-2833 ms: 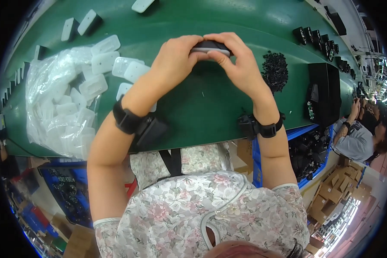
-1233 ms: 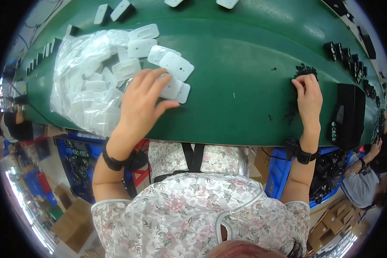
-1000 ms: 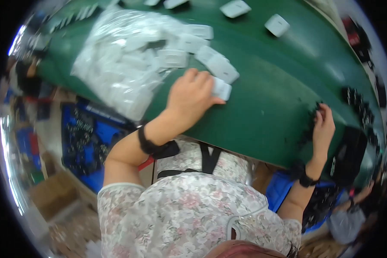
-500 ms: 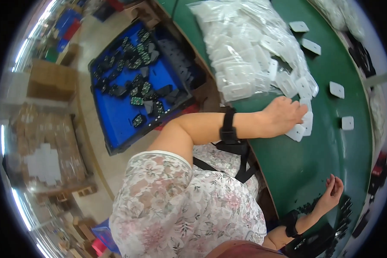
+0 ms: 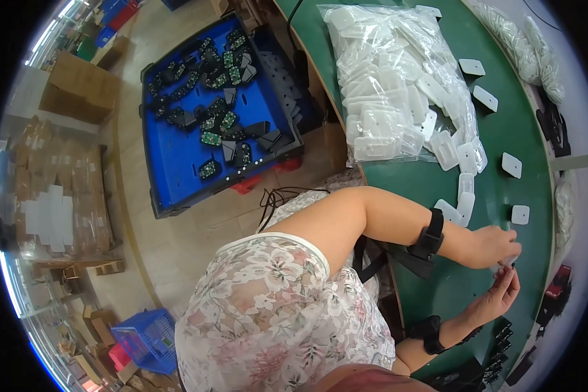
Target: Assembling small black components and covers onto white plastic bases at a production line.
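Observation:
My left hand [image 5: 495, 247] is closed in a pinch on a small translucent white plastic cover [image 5: 507, 259], mostly hidden by the fingers. Just below it, my right hand [image 5: 496, 297] meets the cover with its fingertips pressed together. A tiny black part [image 5: 513, 266] shows at those fingertips, too small to name more exactly. Close to my left hand, loose white plastic covers [image 5: 464, 201] lie on the green table [image 5: 431, 274]. A large clear bag [image 5: 398, 85], open at its near end, spills more such covers.
White-topped pieces stand in a row along the table's far side, one of them a white block [image 5: 520, 214]. Black parts [image 5: 500, 349] lie beyond my right forearm. At left, a blue tray [image 5: 170, 163] holds green circuit boards and dark housings. A blue basket [image 5: 147, 340] stands on the floor.
My left hand has left the loose covers by the bag and moved right and nearer, carrying a cover to my right hand. The view has shifted slightly.

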Demonstrator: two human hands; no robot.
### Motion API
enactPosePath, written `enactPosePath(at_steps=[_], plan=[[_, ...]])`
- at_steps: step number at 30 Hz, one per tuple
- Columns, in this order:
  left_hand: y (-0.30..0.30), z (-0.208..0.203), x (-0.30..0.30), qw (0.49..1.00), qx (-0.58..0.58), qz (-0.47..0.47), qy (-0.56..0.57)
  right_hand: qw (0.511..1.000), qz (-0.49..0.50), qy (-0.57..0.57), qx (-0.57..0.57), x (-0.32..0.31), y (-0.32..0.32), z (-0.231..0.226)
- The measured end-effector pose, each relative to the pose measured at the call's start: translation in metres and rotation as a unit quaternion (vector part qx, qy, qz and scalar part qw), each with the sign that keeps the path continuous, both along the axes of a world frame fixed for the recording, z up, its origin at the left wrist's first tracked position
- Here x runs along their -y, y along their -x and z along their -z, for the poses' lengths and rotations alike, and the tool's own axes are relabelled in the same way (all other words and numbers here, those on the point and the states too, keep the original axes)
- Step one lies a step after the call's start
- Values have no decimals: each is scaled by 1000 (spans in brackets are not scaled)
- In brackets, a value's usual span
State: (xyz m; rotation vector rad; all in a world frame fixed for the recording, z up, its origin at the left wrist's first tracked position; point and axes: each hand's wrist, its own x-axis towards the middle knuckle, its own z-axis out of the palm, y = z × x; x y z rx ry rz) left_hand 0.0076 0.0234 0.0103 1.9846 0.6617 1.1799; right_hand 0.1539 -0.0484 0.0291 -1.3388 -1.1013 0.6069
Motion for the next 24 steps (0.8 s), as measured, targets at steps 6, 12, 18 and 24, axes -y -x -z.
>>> enactPosePath(at_steps=[6,12,18,24], plan=[[-15,35,-5,998,8,69,8,996,45,40,60,5,11,11],[23,-12,12,997,32,57,30,989,39,93,106,17,38,-22],[25,-7,11,998,-28,34,-34,987,21,125,94,20,31,-14],[10,6,15,999,41,26,-10,972,-7,27,232,20,22,-7]])
